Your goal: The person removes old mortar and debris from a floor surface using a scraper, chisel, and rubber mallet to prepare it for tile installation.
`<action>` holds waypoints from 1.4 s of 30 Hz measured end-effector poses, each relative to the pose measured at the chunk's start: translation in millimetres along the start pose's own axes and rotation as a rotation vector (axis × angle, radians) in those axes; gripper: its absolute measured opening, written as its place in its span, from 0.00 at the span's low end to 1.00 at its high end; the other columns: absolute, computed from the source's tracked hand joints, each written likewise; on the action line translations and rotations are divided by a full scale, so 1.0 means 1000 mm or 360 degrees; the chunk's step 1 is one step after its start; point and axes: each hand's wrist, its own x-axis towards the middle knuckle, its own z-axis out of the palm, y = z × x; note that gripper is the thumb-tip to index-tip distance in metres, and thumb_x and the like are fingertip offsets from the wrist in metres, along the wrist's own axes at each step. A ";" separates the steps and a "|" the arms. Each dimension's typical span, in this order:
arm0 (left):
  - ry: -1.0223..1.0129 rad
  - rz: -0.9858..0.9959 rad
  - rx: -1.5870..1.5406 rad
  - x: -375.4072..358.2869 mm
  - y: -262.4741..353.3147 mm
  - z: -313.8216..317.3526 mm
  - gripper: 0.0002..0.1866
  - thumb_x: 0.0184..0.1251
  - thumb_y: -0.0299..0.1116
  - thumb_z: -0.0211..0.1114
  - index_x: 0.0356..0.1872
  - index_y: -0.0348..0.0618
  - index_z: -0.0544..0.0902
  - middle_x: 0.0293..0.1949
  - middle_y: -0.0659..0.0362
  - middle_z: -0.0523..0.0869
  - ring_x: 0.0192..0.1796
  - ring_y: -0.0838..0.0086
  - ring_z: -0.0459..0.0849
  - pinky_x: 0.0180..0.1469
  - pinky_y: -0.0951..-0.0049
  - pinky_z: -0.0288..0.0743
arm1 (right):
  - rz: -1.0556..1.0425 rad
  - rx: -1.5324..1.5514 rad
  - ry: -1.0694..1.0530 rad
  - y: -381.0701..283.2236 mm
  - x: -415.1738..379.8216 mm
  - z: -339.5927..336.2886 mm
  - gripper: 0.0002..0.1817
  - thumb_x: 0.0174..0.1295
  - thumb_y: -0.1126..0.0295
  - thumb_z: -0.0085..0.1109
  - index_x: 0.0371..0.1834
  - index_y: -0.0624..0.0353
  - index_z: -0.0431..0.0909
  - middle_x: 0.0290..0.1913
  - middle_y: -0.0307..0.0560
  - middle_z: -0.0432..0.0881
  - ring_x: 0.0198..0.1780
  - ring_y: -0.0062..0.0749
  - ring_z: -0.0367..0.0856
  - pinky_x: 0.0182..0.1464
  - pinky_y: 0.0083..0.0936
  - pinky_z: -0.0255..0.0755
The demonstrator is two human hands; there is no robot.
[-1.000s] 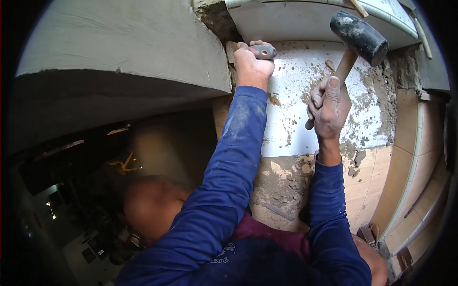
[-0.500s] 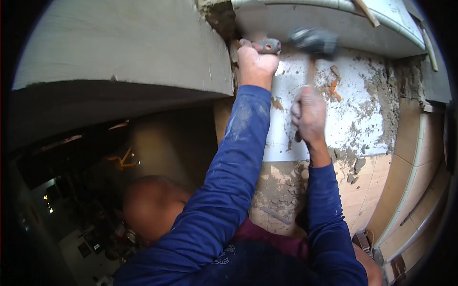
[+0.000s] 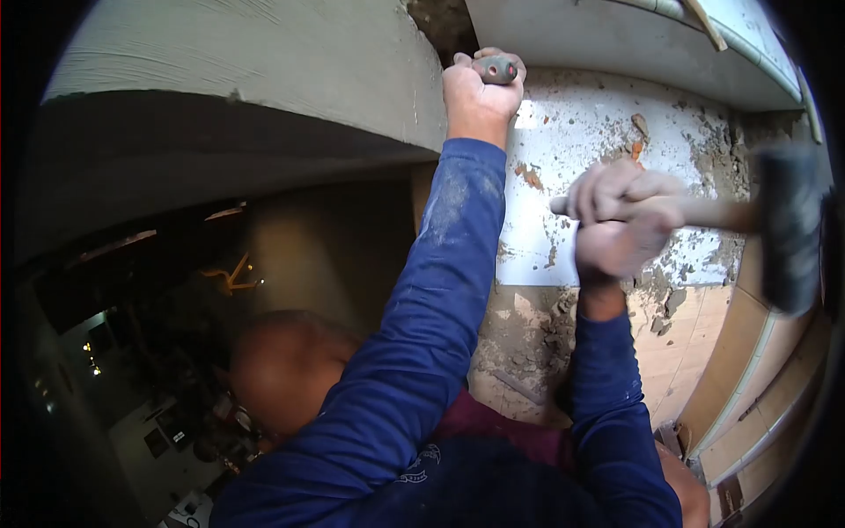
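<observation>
My left hand (image 3: 482, 92) is closed round the grey grip of a tool (image 3: 497, 69) at the top centre, beside the corner of a plastered wall (image 3: 290, 70). The tool's far end is hidden behind the hand, near a dark broken gap (image 3: 444, 26). My right hand (image 3: 625, 216) grips the wooden handle of a hammer (image 3: 788, 231), whose dark head is blurred at the right. The hammer lies sideways, apart from the left hand's tool. Below the hands is a white board (image 3: 532, 251) spattered with mortar and bits of rubble.
A curved, tile-edged ledge (image 3: 634, 44) spans the top right, with a thin wooden strip (image 3: 704, 25) on it. Pale tiles (image 3: 691, 330) and mortar debris (image 3: 528, 343) lie lower down. A dark area with a yellow object (image 3: 233, 275) is at the left.
My right hand has swung the hammer from beside the left hand out to the right and turned it sideways. My left hand has shifted slightly up, still round its tool; the camera view has shifted.
</observation>
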 end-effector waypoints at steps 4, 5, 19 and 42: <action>0.0212 0.0151 -0.0040 -0.003 -0.005 0.011 0.12 0.82 0.38 0.41 0.36 0.46 0.67 0.25 0.61 0.71 0.29 0.68 0.74 0.39 0.61 0.75 | 0.0504 -0.1495 -0.0398 0.028 0.005 -0.024 0.15 0.75 0.64 0.52 0.45 0.67 0.80 0.28 0.50 0.77 0.31 0.39 0.77 0.38 0.34 0.72; 0.0062 0.0090 -0.0031 0.008 0.002 0.007 0.11 0.81 0.36 0.41 0.36 0.46 0.67 0.26 0.61 0.71 0.30 0.69 0.74 0.39 0.62 0.74 | 0.0552 -0.1443 -0.0274 0.021 0.007 -0.022 0.15 0.75 0.63 0.52 0.41 0.66 0.79 0.29 0.50 0.77 0.31 0.37 0.77 0.37 0.33 0.71; 0.0028 -0.0114 0.0394 -0.015 -0.037 -0.042 0.13 0.84 0.45 0.46 0.46 0.45 0.69 0.36 0.60 0.75 0.37 0.69 0.77 0.45 0.58 0.75 | 0.0341 -0.0767 0.0012 -0.012 0.018 -0.021 0.22 0.81 0.52 0.40 0.34 0.58 0.65 0.20 0.35 0.64 0.16 0.16 0.60 0.16 0.16 0.57; 0.0152 0.0180 0.0179 0.009 -0.029 -0.001 0.06 0.81 0.32 0.43 0.40 0.51 0.69 0.31 0.63 0.72 0.28 0.75 0.68 0.36 0.64 0.69 | 0.0938 -0.0794 -0.0092 0.048 -0.006 -0.048 0.21 0.80 0.51 0.46 0.31 0.52 0.67 0.15 0.31 0.64 0.12 0.16 0.61 0.12 0.20 0.62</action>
